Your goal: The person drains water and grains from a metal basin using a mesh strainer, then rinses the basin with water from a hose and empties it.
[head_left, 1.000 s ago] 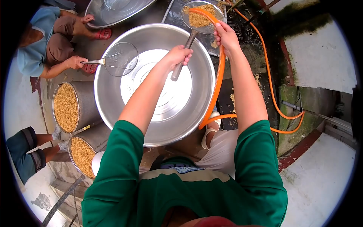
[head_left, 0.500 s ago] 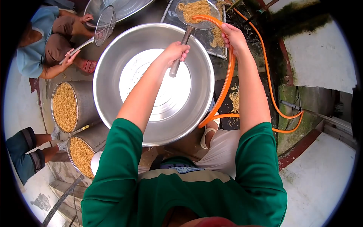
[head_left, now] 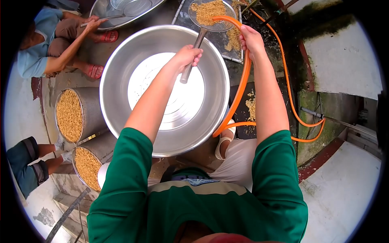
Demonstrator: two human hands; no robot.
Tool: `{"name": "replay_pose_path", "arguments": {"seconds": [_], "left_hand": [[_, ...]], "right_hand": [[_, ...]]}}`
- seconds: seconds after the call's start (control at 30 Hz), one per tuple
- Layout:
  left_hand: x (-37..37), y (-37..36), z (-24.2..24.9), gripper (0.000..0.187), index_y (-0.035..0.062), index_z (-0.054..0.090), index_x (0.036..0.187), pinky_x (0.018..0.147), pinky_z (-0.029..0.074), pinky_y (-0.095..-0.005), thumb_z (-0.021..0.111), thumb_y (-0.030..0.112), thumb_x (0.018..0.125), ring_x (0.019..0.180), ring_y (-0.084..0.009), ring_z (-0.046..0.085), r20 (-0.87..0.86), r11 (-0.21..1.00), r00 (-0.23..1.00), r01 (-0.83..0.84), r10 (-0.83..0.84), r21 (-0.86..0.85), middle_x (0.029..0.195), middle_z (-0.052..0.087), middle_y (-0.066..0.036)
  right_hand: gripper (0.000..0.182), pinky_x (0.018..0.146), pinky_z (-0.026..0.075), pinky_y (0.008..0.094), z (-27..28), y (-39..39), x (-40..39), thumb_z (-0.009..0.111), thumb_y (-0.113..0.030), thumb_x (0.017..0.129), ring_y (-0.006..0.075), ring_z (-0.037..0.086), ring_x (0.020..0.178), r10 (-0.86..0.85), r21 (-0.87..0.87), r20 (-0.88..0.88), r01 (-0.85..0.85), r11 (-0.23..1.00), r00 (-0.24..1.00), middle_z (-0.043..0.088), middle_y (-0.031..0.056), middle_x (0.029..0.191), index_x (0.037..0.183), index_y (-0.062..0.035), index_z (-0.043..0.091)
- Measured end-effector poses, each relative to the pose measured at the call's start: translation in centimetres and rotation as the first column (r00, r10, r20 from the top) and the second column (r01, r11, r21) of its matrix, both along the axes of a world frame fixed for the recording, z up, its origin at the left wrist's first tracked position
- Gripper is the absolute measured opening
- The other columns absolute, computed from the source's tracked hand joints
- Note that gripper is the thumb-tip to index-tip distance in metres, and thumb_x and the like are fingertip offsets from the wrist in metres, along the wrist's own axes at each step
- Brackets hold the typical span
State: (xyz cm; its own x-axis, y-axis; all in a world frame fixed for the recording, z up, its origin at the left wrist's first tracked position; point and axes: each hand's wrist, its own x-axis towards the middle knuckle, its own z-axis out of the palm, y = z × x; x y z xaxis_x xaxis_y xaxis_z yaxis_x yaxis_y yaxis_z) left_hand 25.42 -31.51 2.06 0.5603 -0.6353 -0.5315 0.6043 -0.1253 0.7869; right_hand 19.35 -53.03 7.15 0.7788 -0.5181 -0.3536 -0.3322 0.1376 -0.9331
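My left hand (head_left: 188,56) is wrapped round the handle (head_left: 198,38) of a round strainer (head_left: 206,22), above the large metal basin (head_left: 113,81). Yellowish grain (head_left: 210,11) lies in the strainer, which is beyond the basin's far right rim. My right hand (head_left: 251,39) grips an orange hose (head_left: 242,87) near its end, and the hose's tip points left over the grain. Whether water flows from it I cannot tell.
Two buckets of grain (head_left: 69,115) (head_left: 87,168) stand at the left. A seated person (head_left: 38,52) holds another strainer (head_left: 135,8) over a second basin (head_left: 109,22). Another person's legs (head_left: 30,162) show at lower left. Spilled grain (head_left: 251,107) lies right of the large basin.
The hose tip in my right hand has shifted slightly right over the strainer. The seated person's strainer has moved up and right, over the second basin, and both their hands are now at its handle.
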Motion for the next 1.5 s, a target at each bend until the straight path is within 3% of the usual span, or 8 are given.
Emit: {"name": "replay_pose_path", "arguments": {"seconds": [0.07, 0.47, 0.83, 1.0, 1.3, 1.5], "left_hand": [[0.0, 0.2, 0.1, 0.013, 0.0046, 0.042, 0.077, 0.036, 0.035, -0.0169, 0.053, 0.008, 0.084, 0.045, -0.0037, 0.04, 0.003, 1.0, 1.0, 0.006, -0.006, -0.003, 0.061, 0.047, 0.001], [-1.0, 0.9, -0.5, 0.015, 0.0047, 0.04, 0.079, 0.036, 0.034, -0.017, 0.054, 0.008, 0.084, 0.046, -0.0033, 0.04, 0.011, 0.997, 0.997, 0.079, -0.079, 0.009, 0.064, 0.046, 0.001], [-1.4, 0.8, -0.7, 0.014, 0.0048, 0.042, 0.079, 0.037, 0.033, -0.0169, 0.054, 0.009, 0.084, 0.047, -0.0033, 0.04, 0.003, 0.996, 0.996, 0.09, -0.09, -0.008, 0.063, 0.047, 0.001], [-1.2, 0.7, -0.4, 0.013, 0.0049, 0.042, 0.079, 0.037, 0.033, -0.017, 0.053, 0.008, 0.084, 0.047, -0.0031, 0.039, 0.011, 0.997, 0.997, 0.078, -0.078, 0.019, 0.063, 0.047, 0.001], [-0.8, 0.8, -0.8, 0.013, 0.0051, 0.043, 0.077, 0.036, 0.033, -0.0168, 0.053, 0.009, 0.084, 0.045, -0.0033, 0.039, 0.006, 0.999, 0.999, 0.04, -0.04, 0.002, 0.061, 0.047, 0.001], [-0.7, 0.9, -0.8, 0.012, 0.0052, 0.044, 0.077, 0.036, 0.034, -0.0164, 0.053, 0.009, 0.084, 0.045, -0.0028, 0.04, -0.006, 1.0, 1.0, 0.026, -0.026, -0.01, 0.062, 0.048, 0.001]], "right_hand": [[0.027, 0.041, 0.034, 0.0192, -0.2, 0.0, 0.0, 0.049, -0.023, 0.09, 0.0047, 0.039, 0.048, -0.103, -0.045, 0.025, 0.104, 0.994, 0.994, 0.047, -0.0034, 0.064, 0.111, -0.0067, 0.054], [0.032, 0.045, 0.037, 0.0196, -1.1, -0.1, 0.1, 0.046, -0.022, 0.092, 0.0051, 0.04, 0.051, -0.161, -0.034, 0.218, 0.173, 0.984, 0.962, 0.047, -0.0027, 0.066, 0.121, -0.0086, 0.049], [0.032, 0.044, 0.037, 0.0197, -1.3, -0.3, 0.0, 0.047, -0.022, 0.091, 0.0049, 0.04, 0.051, -0.154, -0.046, 0.18, 0.164, 0.985, 0.972, 0.047, -0.003, 0.066, 0.12, -0.0076, 0.05], [0.031, 0.039, 0.034, 0.0209, -1.4, -0.7, 0.0, 0.048, -0.021, 0.09, 0.0058, 0.04, 0.046, -0.093, -0.035, 0.069, 0.095, 0.995, 0.993, 0.048, -0.0013, 0.063, 0.116, -0.0049, 0.051], [0.029, 0.039, 0.032, 0.0208, -1.0, -0.7, -0.2, 0.051, -0.022, 0.088, 0.0052, 0.039, 0.046, -0.015, -0.001, 0.061, 0.015, 1.0, 0.998, 0.048, -0.0031, 0.062, 0.112, -0.006, 0.054], [0.027, 0.039, 0.032, 0.0209, -1.3, -0.7, 0.1, 0.051, -0.021, 0.088, 0.0055, 0.039, 0.044, -0.099, -0.025, 0.061, 0.101, 0.995, 0.993, 0.048, -0.0027, 0.061, 0.11, -0.0065, 0.055]]}}
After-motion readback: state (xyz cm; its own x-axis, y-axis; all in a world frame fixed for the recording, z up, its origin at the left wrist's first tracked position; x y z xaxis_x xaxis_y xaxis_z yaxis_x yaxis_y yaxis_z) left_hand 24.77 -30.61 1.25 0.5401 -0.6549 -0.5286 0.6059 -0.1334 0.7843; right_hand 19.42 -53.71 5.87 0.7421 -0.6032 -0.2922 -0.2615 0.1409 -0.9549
